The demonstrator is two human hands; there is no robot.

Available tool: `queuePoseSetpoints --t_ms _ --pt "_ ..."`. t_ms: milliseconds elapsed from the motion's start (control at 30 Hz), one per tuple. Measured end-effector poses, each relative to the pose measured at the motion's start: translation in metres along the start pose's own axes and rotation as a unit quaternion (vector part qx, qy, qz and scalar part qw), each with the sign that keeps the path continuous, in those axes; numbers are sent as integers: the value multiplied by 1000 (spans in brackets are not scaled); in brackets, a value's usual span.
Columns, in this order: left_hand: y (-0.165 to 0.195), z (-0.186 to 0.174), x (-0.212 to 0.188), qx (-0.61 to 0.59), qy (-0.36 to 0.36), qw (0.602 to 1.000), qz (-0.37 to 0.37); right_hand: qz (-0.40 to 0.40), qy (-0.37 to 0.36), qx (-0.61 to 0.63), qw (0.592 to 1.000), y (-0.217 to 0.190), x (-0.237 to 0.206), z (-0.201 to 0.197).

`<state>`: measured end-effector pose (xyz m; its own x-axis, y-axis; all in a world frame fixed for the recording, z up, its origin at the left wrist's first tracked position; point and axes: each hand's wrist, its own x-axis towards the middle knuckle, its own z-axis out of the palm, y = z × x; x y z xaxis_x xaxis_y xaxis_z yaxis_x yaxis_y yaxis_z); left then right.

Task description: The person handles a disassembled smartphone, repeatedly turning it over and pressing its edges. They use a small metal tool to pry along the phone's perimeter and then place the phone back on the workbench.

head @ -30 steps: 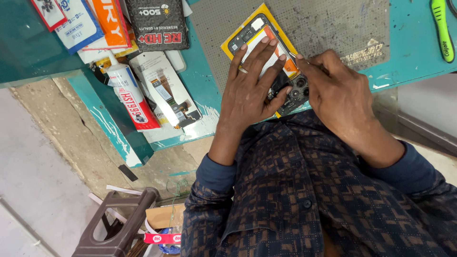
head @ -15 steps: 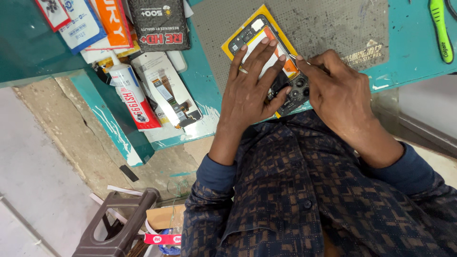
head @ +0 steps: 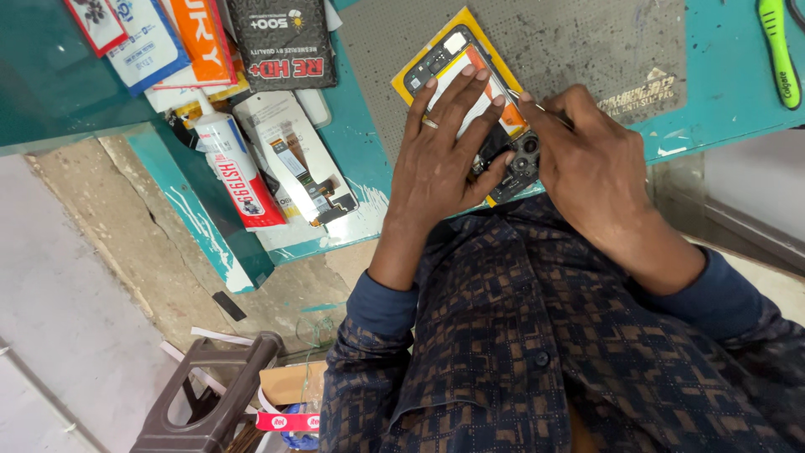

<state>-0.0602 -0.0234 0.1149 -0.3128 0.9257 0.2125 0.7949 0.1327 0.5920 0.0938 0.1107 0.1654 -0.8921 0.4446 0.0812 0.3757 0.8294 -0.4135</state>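
Note:
An opened phone (head: 453, 52) with a yellow frame lies on a grey work mat (head: 587, 42), its back cover off and its white and orange insides exposed. My left hand (head: 440, 159), with a ring on one finger, lies flat over the phone and presses it down with spread fingers. My right hand (head: 587, 168) is at the phone's near right corner, beside the black camera block (head: 524, 159). It pinches a thin metal tool (head: 541, 105) whose tip is hidden between the two hands.
The mat sits on a teal table (head: 721, 101). A green-handled brush (head: 778, 50) lies at the far right. To the left are a white and red glue tube (head: 239, 172), a boxed spare part (head: 293, 155) and several flat packets (head: 281, 42). A brown plastic stool (head: 210, 403) stands on the floor.
Both hands stay on the phone in nearly the same pose. The view has shifted only slightly.

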Motion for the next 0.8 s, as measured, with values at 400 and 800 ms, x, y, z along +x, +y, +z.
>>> queuePoseSetpoints --t_ms 400,800 --pt "0 2 -1 7 10 1000 1 0 3 18 1000 1 -2 -1" --pt "1 1 -1 -1 8 1000 -3 5 10 33 999 0 -1 1"
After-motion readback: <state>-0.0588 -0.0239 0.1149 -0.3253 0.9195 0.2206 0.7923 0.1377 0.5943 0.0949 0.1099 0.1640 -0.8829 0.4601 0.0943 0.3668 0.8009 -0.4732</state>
